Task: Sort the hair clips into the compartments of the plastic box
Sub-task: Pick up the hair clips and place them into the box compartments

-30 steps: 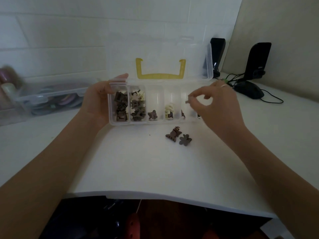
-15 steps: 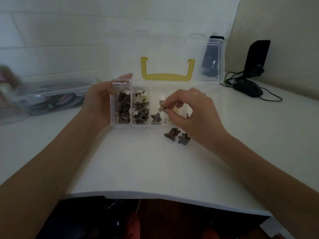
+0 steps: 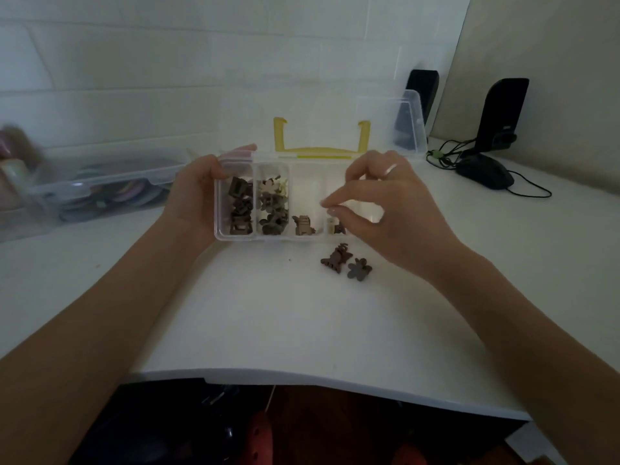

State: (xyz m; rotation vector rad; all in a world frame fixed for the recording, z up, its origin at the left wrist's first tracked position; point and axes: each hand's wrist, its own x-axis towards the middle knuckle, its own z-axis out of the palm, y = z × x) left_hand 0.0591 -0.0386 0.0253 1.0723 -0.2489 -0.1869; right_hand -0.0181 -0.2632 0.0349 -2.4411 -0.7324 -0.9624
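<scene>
— Where's the box?
— The box (image 3: 235, 234) sits on the table (image 3: 268, 313) at my 12 o'clock, lid up. My left hand (image 3: 193, 196) grips its 9 o'clock end.
— And the right?
— My right hand (image 3: 385, 209) hovers over the middle compartments, thumb and forefinger pressed together; whether they pinch a clip, I can't tell. Two clips (image 3: 345, 261) lie at the box's 5 o'clock.

Your left hand (image 3: 196, 196) grips the plastic box (image 3: 235, 237) at its left end while your right hand (image 3: 385, 209) hovers over its compartments, 2 brown hair clips (image 3: 347, 263) lying on the surface (image 3: 268, 313) just beside it.
</scene>
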